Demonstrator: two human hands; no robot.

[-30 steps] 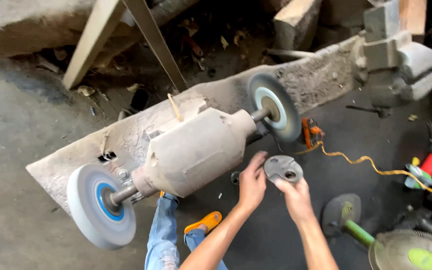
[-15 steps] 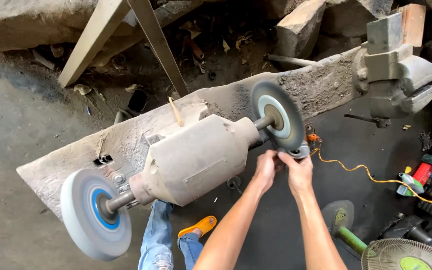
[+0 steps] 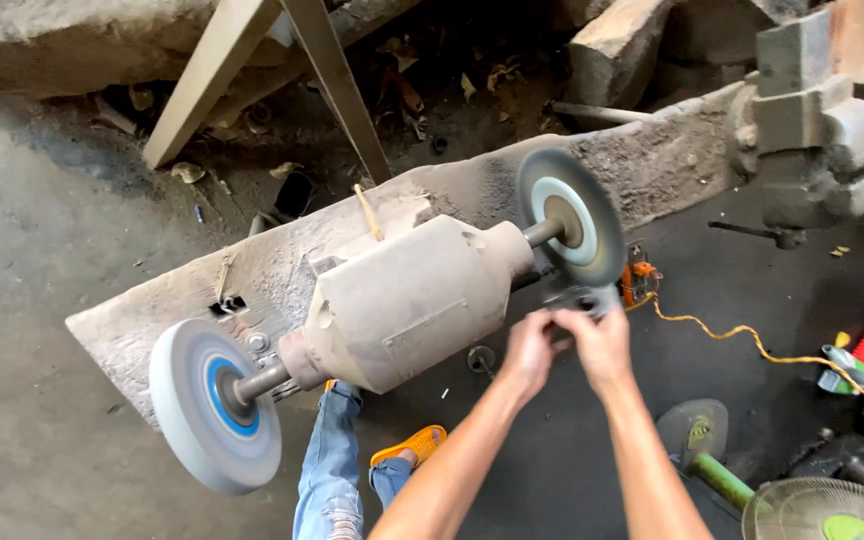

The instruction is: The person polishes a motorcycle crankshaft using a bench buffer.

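Metal disc (image 3: 580,298) pinched by both grips, left hand (image 3: 530,352) and right hand (image 3: 602,345), forearms extended, under grinding wheel (image 3: 572,215).

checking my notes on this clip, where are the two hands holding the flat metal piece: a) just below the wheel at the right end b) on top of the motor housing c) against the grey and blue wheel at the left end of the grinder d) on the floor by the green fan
a: both hands, the left hand and right hand, hold the flat metal piece right under the right-end wheel, far from the grey and blue wheel.
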